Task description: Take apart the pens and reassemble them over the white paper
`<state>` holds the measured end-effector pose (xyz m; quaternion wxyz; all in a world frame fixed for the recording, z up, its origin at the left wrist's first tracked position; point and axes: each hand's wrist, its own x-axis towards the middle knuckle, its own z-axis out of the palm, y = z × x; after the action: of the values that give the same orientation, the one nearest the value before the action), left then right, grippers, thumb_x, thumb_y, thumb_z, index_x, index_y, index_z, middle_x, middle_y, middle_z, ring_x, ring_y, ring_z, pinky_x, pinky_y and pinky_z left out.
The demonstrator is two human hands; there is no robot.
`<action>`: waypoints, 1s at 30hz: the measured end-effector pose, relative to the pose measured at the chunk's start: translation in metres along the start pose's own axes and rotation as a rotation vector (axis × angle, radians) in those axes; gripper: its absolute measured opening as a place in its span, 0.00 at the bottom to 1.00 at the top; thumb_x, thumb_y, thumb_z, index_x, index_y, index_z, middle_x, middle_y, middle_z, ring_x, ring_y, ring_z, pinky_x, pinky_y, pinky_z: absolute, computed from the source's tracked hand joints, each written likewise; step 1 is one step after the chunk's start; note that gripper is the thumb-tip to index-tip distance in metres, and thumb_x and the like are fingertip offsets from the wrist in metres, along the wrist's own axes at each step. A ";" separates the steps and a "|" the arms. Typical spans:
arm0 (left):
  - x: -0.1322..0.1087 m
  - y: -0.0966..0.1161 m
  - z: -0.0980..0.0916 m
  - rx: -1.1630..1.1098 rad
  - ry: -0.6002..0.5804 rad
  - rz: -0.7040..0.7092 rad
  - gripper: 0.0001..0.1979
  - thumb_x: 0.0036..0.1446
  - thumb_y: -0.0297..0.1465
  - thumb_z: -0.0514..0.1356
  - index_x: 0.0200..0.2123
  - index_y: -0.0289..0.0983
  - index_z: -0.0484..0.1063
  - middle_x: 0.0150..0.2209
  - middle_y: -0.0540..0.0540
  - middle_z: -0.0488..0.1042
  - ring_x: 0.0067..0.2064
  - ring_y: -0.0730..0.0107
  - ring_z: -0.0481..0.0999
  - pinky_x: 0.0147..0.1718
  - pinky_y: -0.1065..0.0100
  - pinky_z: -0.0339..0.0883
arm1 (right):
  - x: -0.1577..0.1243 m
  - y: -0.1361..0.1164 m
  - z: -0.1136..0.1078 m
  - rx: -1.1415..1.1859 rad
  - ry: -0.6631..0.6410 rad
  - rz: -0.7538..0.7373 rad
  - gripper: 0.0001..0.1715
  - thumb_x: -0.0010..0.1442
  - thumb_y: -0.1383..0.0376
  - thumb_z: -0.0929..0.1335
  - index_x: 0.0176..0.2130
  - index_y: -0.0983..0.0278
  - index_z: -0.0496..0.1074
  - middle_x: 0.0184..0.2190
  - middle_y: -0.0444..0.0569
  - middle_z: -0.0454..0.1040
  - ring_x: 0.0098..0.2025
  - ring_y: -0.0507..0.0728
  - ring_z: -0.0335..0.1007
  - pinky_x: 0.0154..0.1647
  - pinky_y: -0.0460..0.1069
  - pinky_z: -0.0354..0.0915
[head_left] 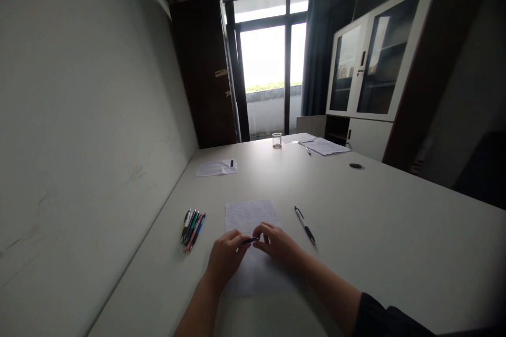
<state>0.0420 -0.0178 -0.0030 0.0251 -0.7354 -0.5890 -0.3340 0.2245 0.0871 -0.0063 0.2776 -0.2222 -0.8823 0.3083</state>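
My left hand (227, 254) and my right hand (278, 245) meet over a handwritten sheet of paper (250, 217) on the white table. Both hands are closed on a small dark pen (250, 240) held crosswise between their fingertips. A bundle of several coloured pens (192, 228) lies to the left of my left hand. A single white and black pen (304, 225) lies to the right of my right hand.
Farther along the table (395, 221) lie a folded paper (217, 168), a small glass (277, 140), more sheets with a pen (322, 145) and a cable hole (356, 166). A wall runs along the left; a glass-door cabinet (371, 63) stands at the right.
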 end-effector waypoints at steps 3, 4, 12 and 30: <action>0.000 0.000 0.001 0.004 0.007 -0.002 0.08 0.60 0.26 0.62 0.42 0.43 0.76 0.36 0.50 0.76 0.36 0.69 0.76 0.37 0.70 0.68 | 0.000 0.000 -0.001 -0.017 0.000 -0.001 0.08 0.60 0.61 0.69 0.39 0.62 0.73 0.35 0.47 0.74 0.32 0.52 0.69 0.34 0.46 0.64; -0.001 0.000 0.001 0.005 0.007 -0.004 0.08 0.60 0.26 0.62 0.41 0.43 0.76 0.36 0.50 0.76 0.36 0.69 0.76 0.37 0.70 0.68 | -0.001 0.000 -0.001 -0.026 0.003 -0.004 0.09 0.62 0.59 0.68 0.38 0.62 0.74 0.35 0.47 0.74 0.32 0.52 0.69 0.34 0.46 0.64; -0.001 -0.001 0.001 -0.015 -0.016 -0.017 0.08 0.60 0.26 0.62 0.42 0.44 0.75 0.37 0.51 0.76 0.37 0.69 0.76 0.39 0.70 0.67 | 0.001 0.002 0.000 -0.029 0.016 -0.021 0.06 0.63 0.64 0.67 0.36 0.62 0.75 0.34 0.47 0.74 0.34 0.53 0.69 0.35 0.46 0.63; -0.001 0.000 0.000 -0.006 0.003 -0.019 0.10 0.58 0.25 0.63 0.42 0.44 0.76 0.36 0.50 0.77 0.37 0.69 0.76 0.38 0.70 0.68 | 0.000 -0.001 -0.001 -0.054 0.005 -0.009 0.07 0.62 0.63 0.68 0.36 0.63 0.76 0.33 0.47 0.74 0.33 0.53 0.69 0.35 0.46 0.63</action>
<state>0.0420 -0.0185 -0.0038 0.0207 -0.7295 -0.5948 -0.3370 0.2248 0.0868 -0.0044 0.2752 -0.2263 -0.8906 0.2826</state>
